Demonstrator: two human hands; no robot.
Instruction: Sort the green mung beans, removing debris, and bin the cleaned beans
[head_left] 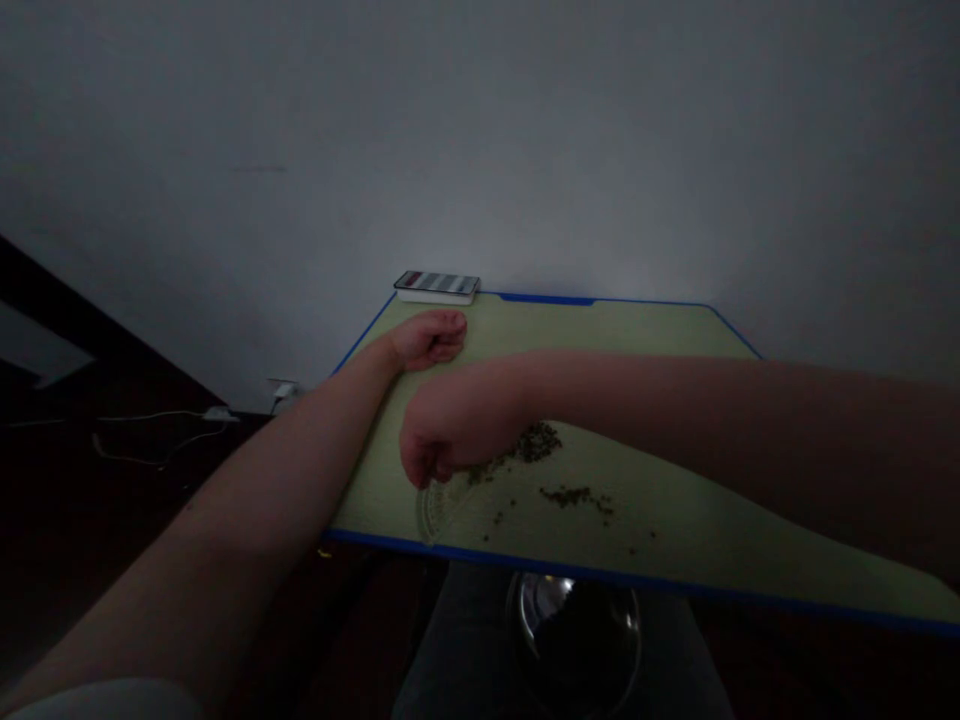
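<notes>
While the right hand pinches the clear protractor on the counter, the left hand is curled closed; that thin protractor looks light, stiff, maybe slippery, best held by its rim.

Plain grey wall; dim light; dark floor; white wall plug.
</notes>
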